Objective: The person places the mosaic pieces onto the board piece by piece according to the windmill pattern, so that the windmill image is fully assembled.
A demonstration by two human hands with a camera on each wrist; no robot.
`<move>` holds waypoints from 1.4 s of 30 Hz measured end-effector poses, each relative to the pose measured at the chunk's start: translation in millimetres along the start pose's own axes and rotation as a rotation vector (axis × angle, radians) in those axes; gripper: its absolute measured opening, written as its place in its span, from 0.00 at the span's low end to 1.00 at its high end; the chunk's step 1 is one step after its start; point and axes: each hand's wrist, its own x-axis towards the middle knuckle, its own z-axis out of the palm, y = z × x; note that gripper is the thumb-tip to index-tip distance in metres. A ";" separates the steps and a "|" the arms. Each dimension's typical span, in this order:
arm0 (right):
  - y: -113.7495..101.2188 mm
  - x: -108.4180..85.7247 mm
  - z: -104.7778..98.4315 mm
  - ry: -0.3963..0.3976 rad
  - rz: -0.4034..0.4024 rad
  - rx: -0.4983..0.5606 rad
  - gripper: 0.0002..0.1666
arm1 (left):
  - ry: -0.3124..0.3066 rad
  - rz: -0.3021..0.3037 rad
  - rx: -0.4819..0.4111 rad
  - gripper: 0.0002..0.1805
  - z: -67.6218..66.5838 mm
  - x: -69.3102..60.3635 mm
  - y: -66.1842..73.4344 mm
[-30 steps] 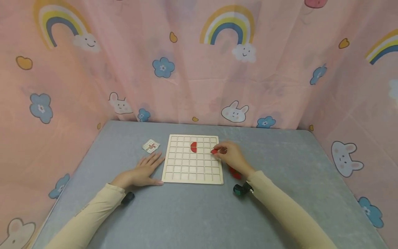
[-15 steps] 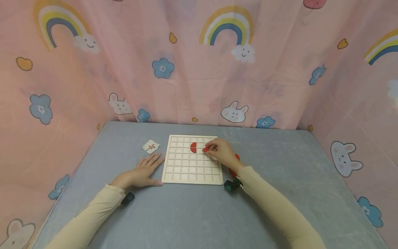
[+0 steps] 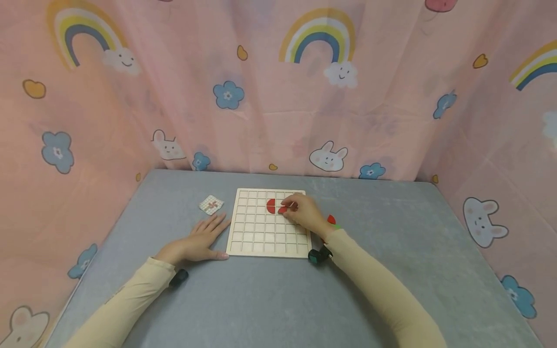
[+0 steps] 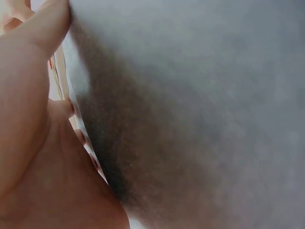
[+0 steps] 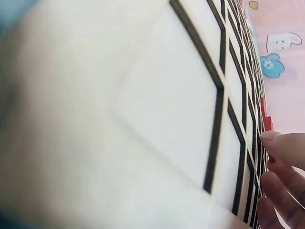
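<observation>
A pale wooden grid board [image 3: 258, 237] lies flat on the table. Two red quarter-circle pieces [image 3: 271, 206] sit in neighbouring cells of its upper middle, forming a half disc. Just right of them, my right hand [image 3: 304, 211] pinches another red piece [image 3: 282, 210] between thumb and fingers, low over the board; the right wrist view shows this red piece [image 5: 268, 123] at the fingertips. My left hand [image 3: 201, 241] lies spread on the table, its fingertips and thumb at the board's left edge. In the left wrist view the left hand [image 4: 52, 157] hides most of the board.
A small card [image 3: 211, 205] with a printed grid and red pattern lies left of the board. Red pieces [image 3: 331, 220] and a bit of green lie right of it, partly behind my right wrist. A pink patterned curtain [image 3: 261, 130] stands behind the grey table [image 3: 252, 299].
My right hand has moved left across the board with the red piece, from its right edge to beside the half disc. The left hand has stayed in place.
</observation>
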 end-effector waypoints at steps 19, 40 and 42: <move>-1.2 3.9 5.3 -0.013 0.028 0.005 0.16 | 0.007 0.003 -0.011 0.56 -0.1 -2.6 1.8; 1.4 2.8 7.8 -0.004 0.044 0.037 0.14 | 0.027 0.027 -0.023 0.57 0.9 -1.3 -0.3; 1.6 2.7 8.0 -0.006 0.047 0.040 0.15 | 0.031 0.037 -0.026 0.57 0.7 -1.6 -0.8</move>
